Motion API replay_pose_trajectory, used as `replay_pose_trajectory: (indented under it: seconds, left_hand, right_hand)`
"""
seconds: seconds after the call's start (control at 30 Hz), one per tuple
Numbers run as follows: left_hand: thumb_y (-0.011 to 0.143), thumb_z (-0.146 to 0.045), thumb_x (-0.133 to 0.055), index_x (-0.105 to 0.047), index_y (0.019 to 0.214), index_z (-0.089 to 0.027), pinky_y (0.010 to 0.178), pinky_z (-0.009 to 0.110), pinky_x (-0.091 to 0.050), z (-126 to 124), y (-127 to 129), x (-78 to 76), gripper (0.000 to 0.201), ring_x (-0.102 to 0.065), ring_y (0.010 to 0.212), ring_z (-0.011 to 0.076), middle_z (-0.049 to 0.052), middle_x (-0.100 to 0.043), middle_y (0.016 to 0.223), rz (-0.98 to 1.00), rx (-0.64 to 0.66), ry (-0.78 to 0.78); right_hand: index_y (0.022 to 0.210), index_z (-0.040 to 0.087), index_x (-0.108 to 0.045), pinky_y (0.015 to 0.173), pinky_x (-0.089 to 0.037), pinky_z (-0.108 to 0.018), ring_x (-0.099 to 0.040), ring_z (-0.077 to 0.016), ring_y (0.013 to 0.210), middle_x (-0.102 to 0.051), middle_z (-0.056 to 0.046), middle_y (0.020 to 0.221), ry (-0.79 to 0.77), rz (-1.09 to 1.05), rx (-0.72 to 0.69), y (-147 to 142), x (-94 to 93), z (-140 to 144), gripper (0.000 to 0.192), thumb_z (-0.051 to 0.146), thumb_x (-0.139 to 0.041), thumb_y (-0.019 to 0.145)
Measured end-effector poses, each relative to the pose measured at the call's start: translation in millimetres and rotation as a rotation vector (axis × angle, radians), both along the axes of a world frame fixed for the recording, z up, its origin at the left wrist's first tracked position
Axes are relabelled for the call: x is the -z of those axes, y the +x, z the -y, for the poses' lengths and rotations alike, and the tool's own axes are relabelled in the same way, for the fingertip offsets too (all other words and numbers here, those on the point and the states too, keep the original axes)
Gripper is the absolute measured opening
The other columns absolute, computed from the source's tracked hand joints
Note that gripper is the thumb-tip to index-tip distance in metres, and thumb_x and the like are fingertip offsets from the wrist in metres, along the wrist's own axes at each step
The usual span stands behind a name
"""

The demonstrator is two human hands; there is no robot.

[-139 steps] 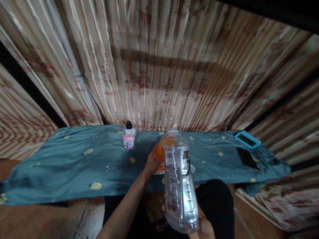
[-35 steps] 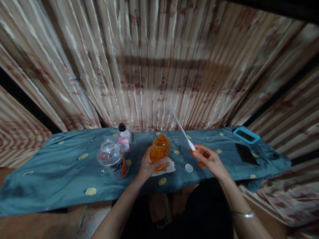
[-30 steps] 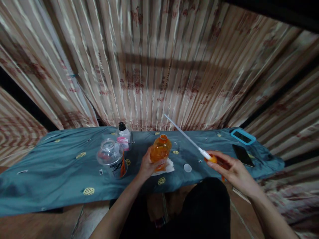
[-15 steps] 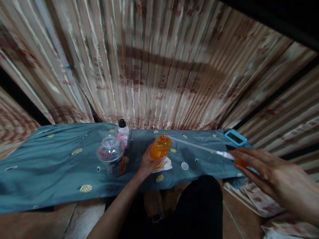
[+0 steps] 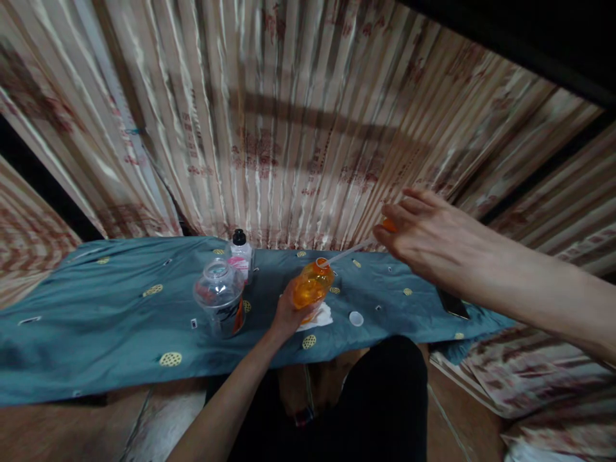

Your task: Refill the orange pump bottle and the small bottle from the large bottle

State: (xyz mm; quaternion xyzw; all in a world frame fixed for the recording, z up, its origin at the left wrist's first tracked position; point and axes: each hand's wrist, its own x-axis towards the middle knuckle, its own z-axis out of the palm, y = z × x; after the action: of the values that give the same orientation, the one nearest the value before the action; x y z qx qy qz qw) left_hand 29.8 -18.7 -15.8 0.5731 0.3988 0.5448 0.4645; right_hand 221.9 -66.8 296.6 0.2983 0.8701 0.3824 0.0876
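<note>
Two things are being held: the left hand (image 5: 287, 312) is gripping the orange bottle (image 5: 312, 287), leaning by the white tissue (image 5: 324, 316) on the surface (image 5: 115, 321), and the right hand (image 5: 421, 234) is gripping the orange top (image 5: 389, 225). Its pale tube (image 5: 353, 249) is meeting the bottle's mouth; whether it is entering, I cannot tell. The clear bottle (image 5: 217, 300) is standing at left.

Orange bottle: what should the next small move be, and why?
Probably bring the right hand, holding the orange top, down toward the bottle, feeding the tube in: its lower end is at the open mouth, much of its length shows outside, and the left hand grips the bottle.
</note>
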Motion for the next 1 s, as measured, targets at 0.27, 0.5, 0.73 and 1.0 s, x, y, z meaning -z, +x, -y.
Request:
replay_pose_trajectory:
  seconds: [0.27, 0.5, 0.73, 1.0]
  left_hand:
    - [0.071, -0.04, -0.082, -0.062, 0.125, -0.024, 0.099, 0.047, -0.057, 2, 1, -5.1, 0.06, -0.071, 0.111, 0.0298, 0.008, -0.074, 0.121, 0.004, 0.027, 0.014]
    - [0.071, -0.037, -0.082, -0.061, 0.128, -0.023, 0.099, 0.047, -0.057, 2, -2, -3.2, 0.062, -0.071, 0.111, 0.0304, 0.008, -0.074, 0.12, -0.056, -0.006, 0.016]
    - [0.07, -0.035, -0.083, -0.061, 0.125, -0.023, 0.098, 0.047, -0.058, 0, 0, -1.2, 0.061, -0.073, 0.109, 0.0296, 0.008, -0.075, 0.12, 0.007, 0.002, -0.025]
    - [0.069, -0.036, -0.083, -0.061, 0.127, -0.023, 0.104, 0.051, -0.055, -1, -2, 0.8, 0.063, -0.071, 0.113, 0.0318, 0.009, -0.074, 0.123, -0.003, -0.002, 0.003]
  right_hand:
    - [0.105, 0.008, -0.073, 0.07, -0.051, -0.034, -0.075, -0.0242, 0.082, -0.078, -0.01, 0.082, -0.376, 0.09, 0.231, -77, 31.2, -33, 0.023, 0.001, -0.053, 0.096]
    - [0.096, 0.012, -0.074, 0.084, -0.061, -0.036, -0.076, -0.0192, 0.094, -0.08, -0.006, 0.096, -0.496, 0.077, 0.281, -93, 52.6, -55, 0.009, 0.009, -0.066, 0.095]
    - [0.118, 0.006, -0.069, 0.109, -0.05, -0.049, -0.07, -0.0331, 0.117, -0.076, -0.017, 0.118, -0.528, -0.329, 0.162, -67, 48.1, -61, 0.051, 0.022, -0.092, 0.074]
    - [0.107, 0.009, -0.073, 0.078, -0.061, -0.046, -0.078, -0.0306, 0.086, -0.08, -0.015, 0.095, -0.512, -1.187, 0.289, 17, 110.3, -30, 0.025, 0.031, -0.064, 0.097]
